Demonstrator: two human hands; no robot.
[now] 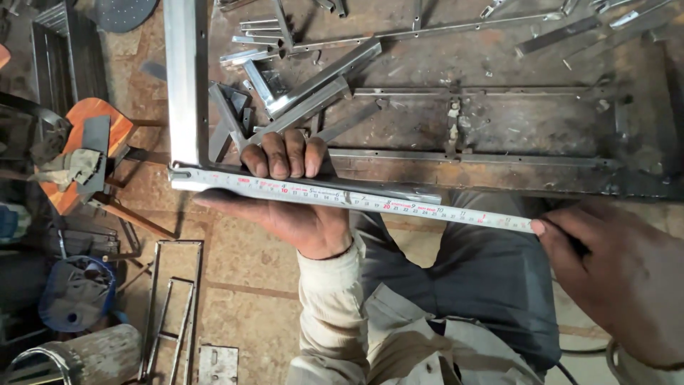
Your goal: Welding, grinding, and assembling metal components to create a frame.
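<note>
1. While scrap metal lies scattered over it, the steel table (541,135) fills the upper part of the view, its surface dark and rust-stained, with long flat bars fixed across it.
2. Next in size, a metal frame (187,85) of bright square tube runs down from the top edge to a corner at the table's near edge, where a second tube (399,191) turns off to the right.
3. On the tiled floor (242,285) at lower left lie a smaller welded frame (171,314), a blue bucket (75,292) and an orange wooden stool (85,142) with rags on it.
4. A yellow tape measure blade (399,207) stretches from the frame's corner rightwards, lying along the lower tube and running past its end.
5. The left hand (292,199) is closed round the lower tube and the tape together, fingers curled over the top, palm beneath, pressing the blade to the metal.
6. The right hand (613,264) is closed on the far end of the blade at the right, thumb on top; the tape's case is hidden inside it.
</note>
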